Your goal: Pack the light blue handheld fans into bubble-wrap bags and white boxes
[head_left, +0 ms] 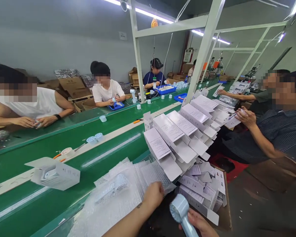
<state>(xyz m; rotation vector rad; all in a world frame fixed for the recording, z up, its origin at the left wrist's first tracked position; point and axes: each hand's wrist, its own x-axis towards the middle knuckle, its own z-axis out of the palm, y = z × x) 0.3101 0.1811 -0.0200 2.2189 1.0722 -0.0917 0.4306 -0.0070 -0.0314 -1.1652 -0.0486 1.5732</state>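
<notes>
My right hand [199,225] is closed around the handle of a pale blue hand-held fan [181,212], its round head pointing up and left. My left hand [153,195] reaches forward and rests on a stack of clear bubble-wrap bags [118,192] at the near edge of the green belt; its fingers curl down onto the top bag. Right beside it, a row of open white cartons [175,136] leans in a stack. One open white carton [54,173] with a fan inside lies on the belt to the left.
A green conveyor belt [93,154] runs from near left to far right, with small round parts and tape [67,152] on it. A cardboard box of folded leaflets [202,187] stands at my right. Several people sit along both sides; a white frame post [204,46] rises mid-belt.
</notes>
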